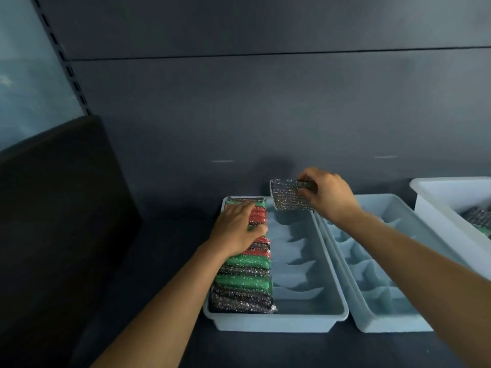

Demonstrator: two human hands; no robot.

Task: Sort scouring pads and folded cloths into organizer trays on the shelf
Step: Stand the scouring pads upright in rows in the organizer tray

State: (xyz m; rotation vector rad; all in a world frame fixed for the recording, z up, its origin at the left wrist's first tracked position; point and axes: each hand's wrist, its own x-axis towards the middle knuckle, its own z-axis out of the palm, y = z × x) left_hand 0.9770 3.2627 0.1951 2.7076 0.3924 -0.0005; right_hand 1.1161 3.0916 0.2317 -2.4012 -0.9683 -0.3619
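Nearest, the tray [279, 324]: we see its left column packed with pads [244, 280] on edge. The left hand [236, 232] lies flat on the row, pressing, gripping nothing. Farther, the right hand [330, 199] pinches a silver pad [288, 195] by one end, above the tray's far end. We judge: row looks full, so wedging it in could pop neighbours out; thin pinch could drop it behind the tray.

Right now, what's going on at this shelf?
A person is filling a pale blue organizer tray with scouring pads. The left hand rests on the row of red, green and silver pads along its left side. The right hand pinches a silver scouring pad above the tray's far end. The divided tray beside it holds none.
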